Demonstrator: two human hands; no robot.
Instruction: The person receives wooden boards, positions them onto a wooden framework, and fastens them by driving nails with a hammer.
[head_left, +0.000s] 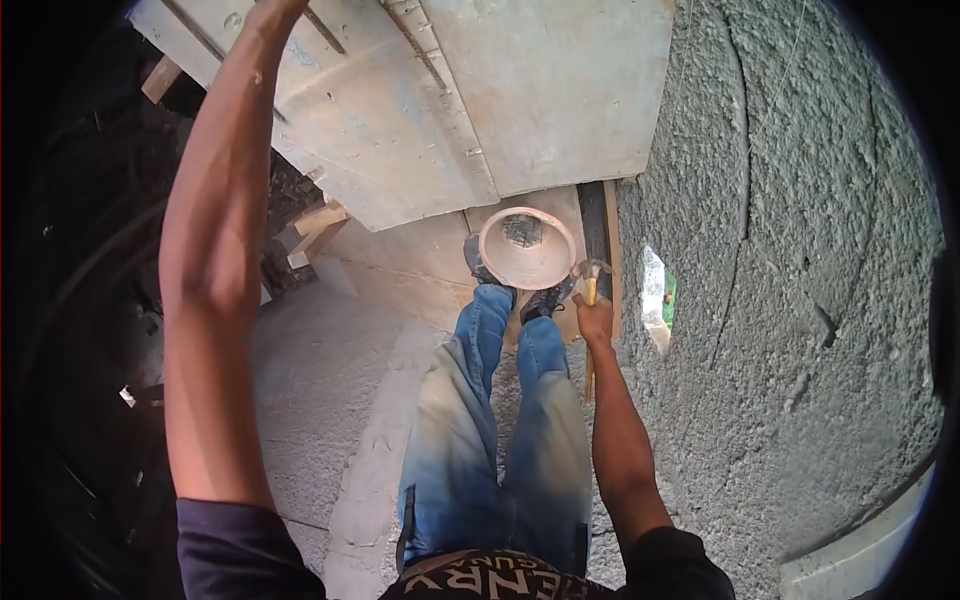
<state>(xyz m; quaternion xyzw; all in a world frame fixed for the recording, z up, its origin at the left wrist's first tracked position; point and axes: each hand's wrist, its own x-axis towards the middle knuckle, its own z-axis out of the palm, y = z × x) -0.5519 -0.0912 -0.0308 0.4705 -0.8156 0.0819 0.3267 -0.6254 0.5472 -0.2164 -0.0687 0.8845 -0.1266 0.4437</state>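
Note:
My right hand (595, 318) is wrapped round a hammer (591, 285) with a yellow handle. The hammer is held upright near its head, just right of my feet. My left arm reaches up along the left side, and only the edge of my left hand (282, 6) shows at the top border; its fingers are out of sight. A large pale board (350, 110) lies below that hand. Between my shoes stands a pinkish round tub (505, 268), with a small dark heap of something I cannot make out at its bottom.
A second pale board (570, 90) adjoins the first at a seam. Rough grey concrete wall (790, 200) rises on the right, with a small bright gap. Wooden blocks (318, 232) jut out at left, beside a dark drop. My feet stand on a plywood strip (400, 265).

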